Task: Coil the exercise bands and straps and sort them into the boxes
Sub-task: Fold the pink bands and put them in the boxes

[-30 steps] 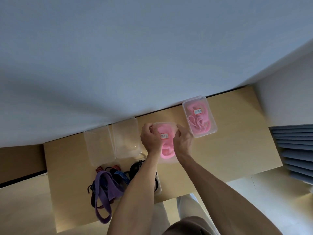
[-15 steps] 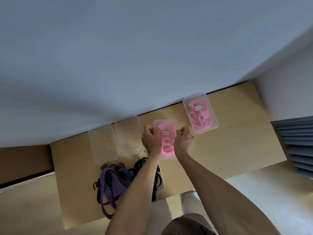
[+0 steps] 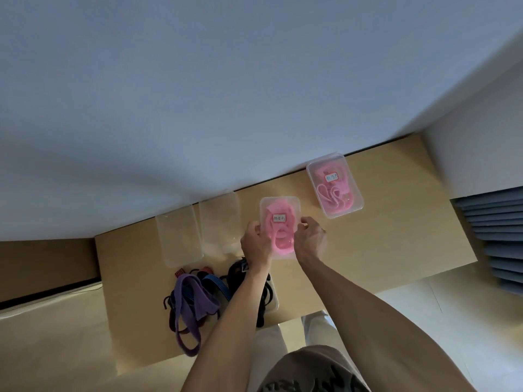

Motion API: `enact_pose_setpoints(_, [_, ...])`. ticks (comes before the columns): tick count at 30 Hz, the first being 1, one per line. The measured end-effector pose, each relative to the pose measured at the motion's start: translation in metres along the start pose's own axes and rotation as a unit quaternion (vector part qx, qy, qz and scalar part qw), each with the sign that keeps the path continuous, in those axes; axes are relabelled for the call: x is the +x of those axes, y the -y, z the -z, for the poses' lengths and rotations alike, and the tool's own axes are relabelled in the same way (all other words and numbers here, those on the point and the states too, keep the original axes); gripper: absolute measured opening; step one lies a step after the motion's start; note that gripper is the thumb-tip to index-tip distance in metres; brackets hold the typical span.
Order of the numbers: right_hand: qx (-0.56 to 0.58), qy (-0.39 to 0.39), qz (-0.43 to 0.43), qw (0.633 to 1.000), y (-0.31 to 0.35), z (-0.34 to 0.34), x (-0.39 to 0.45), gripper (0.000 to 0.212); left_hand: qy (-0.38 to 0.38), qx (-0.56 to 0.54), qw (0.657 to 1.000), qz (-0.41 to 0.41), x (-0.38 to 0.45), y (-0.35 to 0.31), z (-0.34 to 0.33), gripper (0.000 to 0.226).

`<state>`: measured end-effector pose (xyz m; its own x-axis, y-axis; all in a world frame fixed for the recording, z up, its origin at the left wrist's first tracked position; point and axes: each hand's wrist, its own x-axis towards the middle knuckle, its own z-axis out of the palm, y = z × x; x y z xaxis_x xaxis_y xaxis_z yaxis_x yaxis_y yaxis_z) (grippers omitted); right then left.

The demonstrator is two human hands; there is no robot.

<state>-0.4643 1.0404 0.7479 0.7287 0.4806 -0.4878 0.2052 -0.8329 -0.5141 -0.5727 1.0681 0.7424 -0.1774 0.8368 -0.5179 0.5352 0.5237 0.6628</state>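
Basically both hands are on the middle box [image 3: 280, 206], a clear lidded tub with a pink band [image 3: 278, 236] coiled inside and a small white label [image 3: 279, 218] on the lid. Left hand [image 3: 256, 243] grips the box's left edge, fingers curled over the rim. Right hand [image 3: 310, 240] grips the right edge, fingertips pinching at the lid's side. Box sits flat on the wooden table [image 3: 396, 222], near the wall edge.

Second lidded box [image 3: 334, 185] stands further right and back, well apart from the hands, also pink straps inside, labelled; label text too small to read. Two empty clear tubs [image 3: 198, 230] sit side by side left of the held box, touching or nearly touching each other, no lids visible on them.

Front left of the table: a loose pile. Purple strap [image 3: 188, 309] drapes over the table's front edge, a blue band [image 3: 216, 284] behind it, black straps [image 3: 240, 274] tangled beside, partly hidden under the left forearm. Something red [image 3: 179, 273] pokes out at the pile's back, can't tell what. Black straps seem to lie in or on another clear tray [image 3: 274, 299]; unclear which.
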Motion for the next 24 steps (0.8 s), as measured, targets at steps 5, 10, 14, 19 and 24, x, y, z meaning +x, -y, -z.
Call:
enact_pose_setpoints(5, [-0.007,-0.006,-0.006,1.0,0.002,0.0,0.001,0.009,0.006,0.07,0.997,-0.015,-0.002,-0.002,0.003,0.028])
enact_pose_setpoints(10, [-0.029,-0.004,0.08,0.996,-0.014,0.011,-0.013,0.041,0.112,0.106,0.986,-0.061,-0.004,-0.001,0.012,0.026])
enact_pose_setpoints(14, [-0.019,0.03,0.081,0.996,-0.028,0.012,-0.014,0.049,0.119,0.094,0.985,-0.082,-0.007,0.001,0.017,0.032])
enact_pose_setpoints(19, [-0.062,-0.012,0.156,0.986,-0.006,0.013,-0.014,0.048,0.094,0.119,0.987,-0.054,-0.008,-0.008,0.012,0.012])
enact_pose_setpoints(24, [-0.112,0.002,0.262,0.958,0.021,0.014,0.012,0.047,0.051,0.179,0.973,-0.139,0.013,-0.031,0.008,0.029])
